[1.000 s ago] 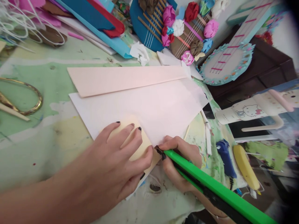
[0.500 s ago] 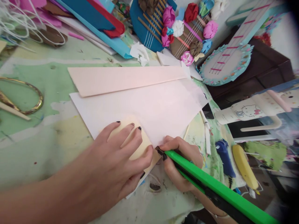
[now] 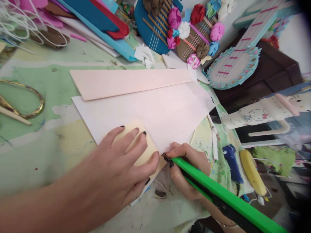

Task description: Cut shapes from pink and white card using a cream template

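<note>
My left hand point(image 3: 128, 165) lies with spread fingers on a small pale-yellow card point(image 3: 143, 155), pressing it onto a large white sheet point(image 3: 145, 110). In my right hand point(image 3: 189, 168) is a long green and black utility knife point(image 3: 223, 191), gripped close to its front end. The tip of the knife meets the lower corner of the card and sheet, right beside my left thumb and index finger. My fingertips partly cover this tip. Across the upper part of the white sheet lies a long, pale-pink tapered card strip point(image 3: 126, 82).
Gold-handled scissors point(image 3: 36, 111) lie at the left. Behind the paper stand paper-flower guitars point(image 3: 155, 29) and a light-blue banjo-like craft point(image 3: 230, 68). To the right are a white tumbler point(image 3: 262, 113), a blue corded tool point(image 3: 232, 161) and a yellow banana-shaped object point(image 3: 252, 171).
Almost nothing differs. The view has shifted very slightly, and both hands, the knife and the papers keep their places.
</note>
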Demonstrator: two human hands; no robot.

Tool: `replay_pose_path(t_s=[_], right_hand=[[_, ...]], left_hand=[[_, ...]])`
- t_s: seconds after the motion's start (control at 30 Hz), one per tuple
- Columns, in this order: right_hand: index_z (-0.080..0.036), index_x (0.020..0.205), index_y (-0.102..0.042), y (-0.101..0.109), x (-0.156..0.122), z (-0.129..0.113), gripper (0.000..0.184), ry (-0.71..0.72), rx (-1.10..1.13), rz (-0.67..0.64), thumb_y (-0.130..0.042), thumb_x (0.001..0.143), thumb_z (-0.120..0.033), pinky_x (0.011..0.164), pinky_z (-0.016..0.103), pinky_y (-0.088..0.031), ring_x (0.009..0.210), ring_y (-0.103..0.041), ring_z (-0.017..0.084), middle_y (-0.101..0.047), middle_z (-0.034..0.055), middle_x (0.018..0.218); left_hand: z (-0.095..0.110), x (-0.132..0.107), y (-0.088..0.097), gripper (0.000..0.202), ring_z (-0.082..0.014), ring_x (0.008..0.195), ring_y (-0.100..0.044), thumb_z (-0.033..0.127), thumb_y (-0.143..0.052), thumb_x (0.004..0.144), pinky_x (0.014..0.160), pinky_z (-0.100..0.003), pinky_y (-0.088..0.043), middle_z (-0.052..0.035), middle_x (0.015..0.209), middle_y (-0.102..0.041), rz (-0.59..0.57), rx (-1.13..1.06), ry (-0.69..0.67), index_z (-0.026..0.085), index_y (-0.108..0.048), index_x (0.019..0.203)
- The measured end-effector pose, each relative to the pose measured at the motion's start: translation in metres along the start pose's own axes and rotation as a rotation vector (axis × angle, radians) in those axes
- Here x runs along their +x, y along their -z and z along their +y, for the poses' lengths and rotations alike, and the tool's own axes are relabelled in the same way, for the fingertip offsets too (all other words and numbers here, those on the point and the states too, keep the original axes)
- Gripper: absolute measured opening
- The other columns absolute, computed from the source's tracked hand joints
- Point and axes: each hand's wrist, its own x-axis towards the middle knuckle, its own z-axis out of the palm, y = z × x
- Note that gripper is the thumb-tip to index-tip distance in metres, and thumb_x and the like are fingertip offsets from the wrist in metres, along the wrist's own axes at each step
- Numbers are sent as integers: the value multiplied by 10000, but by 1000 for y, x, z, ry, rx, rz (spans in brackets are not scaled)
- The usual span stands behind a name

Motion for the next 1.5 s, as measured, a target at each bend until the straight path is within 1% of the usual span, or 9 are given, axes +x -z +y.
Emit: replay_pose_path(t_s=[0.13, 0.43, 0.53, 0.63, 0.73, 0.93, 1.13, 1.33, 1.5], right_hand=[[-216, 819, -561, 0, 0, -1, 204, -3, 3, 16, -517, 677, -76, 443, 217, -365, 436, -488, 81, -621, -32, 622], [-214, 797, -554, 3, 1, -3, 195, -11, -8, 18, -505, 672, -73, 422, 218, -333, 418, -461, 79, -573, -43, 577], [-212, 797, -555, 2, 1, -4, 200, -10, -5, 3, -500, 668, -69, 431, 219, -346, 428, -471, 81, -574, -41, 583], [-214, 785, -552, 1, 0, -4, 193, -18, -2, 7, -502, 662, -74, 416, 221, -318, 415, -454, 80, -559, -45, 567], [-215, 770, -553, 1, 1, -5, 186, -22, -20, 15, -502, 655, -79, 402, 223, -300, 393, -421, 75, -540, -50, 544], [-218, 761, -552, 3, 2, -6, 195, 7, -27, 40, -496, 643, -74, 409, 225, -335, 400, -462, 83, -553, -46, 543], [-218, 762, -543, 3, -2, -4, 193, -25, -27, 35, -493, 649, -69, 410, 218, -322, 418, -478, 85, -535, -49, 543], [-214, 783, -562, 4, -3, -4, 196, -3, -32, 32, -503, 659, -73, 416, 217, -352, 416, -499, 86, -588, -36, 570], [-215, 769, -556, 3, -3, -5, 195, -2, -44, 52, -498, 654, -69, 420, 223, -377, 416, -519, 96, -607, -32, 570]], left_hand=[[-1, 0, 0, 378, -358, 1186, -500, 482, -515, 907, 961, -578, -419, -121, 1182, -608, -9, 37, -36, 278, -590, 1216], [0, -1, 1, 364, -384, 1196, -493, 450, -524, 918, 965, -602, -420, -149, 1231, -581, -20, 13, -15, 267, -580, 1227], [0, 0, 0, 365, -383, 1198, -492, 451, -514, 926, 975, -608, -413, -140, 1235, -580, -31, 5, -12, 276, -571, 1241], [0, -1, -1, 364, -385, 1188, -495, 463, -467, 941, 963, -617, -407, -129, 1207, -585, -5, -4, -25, 289, -568, 1245], [-1, -1, -1, 361, -385, 1199, -488, 456, -489, 935, 971, -614, -403, -134, 1202, -584, -21, -3, -19, 287, -571, 1244], [-1, -1, 0, 356, -394, 1182, -495, 445, -493, 933, 959, -615, -402, -147, 1200, -583, -17, -16, -21, 279, -585, 1234], [-1, 0, 1, 339, -387, 1173, -504, 441, -492, 938, 964, -614, -399, -138, 1185, -596, -22, -24, -11, 288, -588, 1225], [-1, -1, -1, 364, -383, 1172, -502, 469, -488, 931, 948, -614, -420, -136, 1195, -581, -14, -2, -27, 287, -575, 1234], [4, 0, 3, 346, -405, 1216, -489, 453, -565, 912, 992, -654, -398, -136, 1237, -561, -63, -71, 45, 311, -582, 1227]])
